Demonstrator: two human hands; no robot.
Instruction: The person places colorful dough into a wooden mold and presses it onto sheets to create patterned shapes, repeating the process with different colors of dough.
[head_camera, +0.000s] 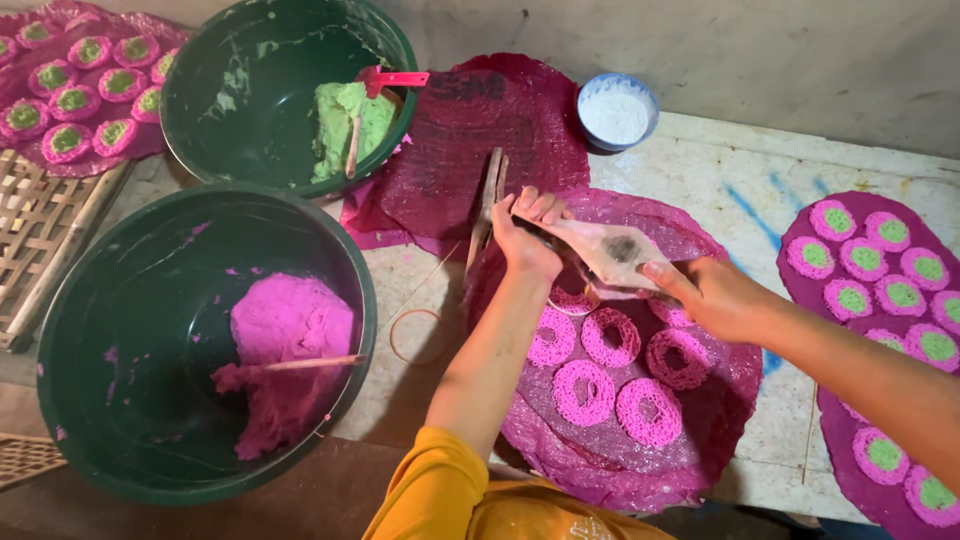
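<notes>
My left hand (525, 235) grips the twisted top end of a clear piping bag (605, 252) smeared with pink dough. My right hand (712, 297) clasps the bag's lower end, squeezing it above a round pink mesh mat (720, 395). On that mat lie several pink dough rings (583, 390), lacy and hollow in the middle. A pair of wooden sticks (487, 205) rests just left of my left hand, on a dark red mesh mat (450, 165).
A green basin with pink dough (285, 350) and a stick sits at left; another green basin with green dough (345, 125) and a pink scraper behind it. A small blue bowl of white powder (617, 110) stands at the back. Mats with green-centred pink rings lie far right (880, 290) and far left (75, 85).
</notes>
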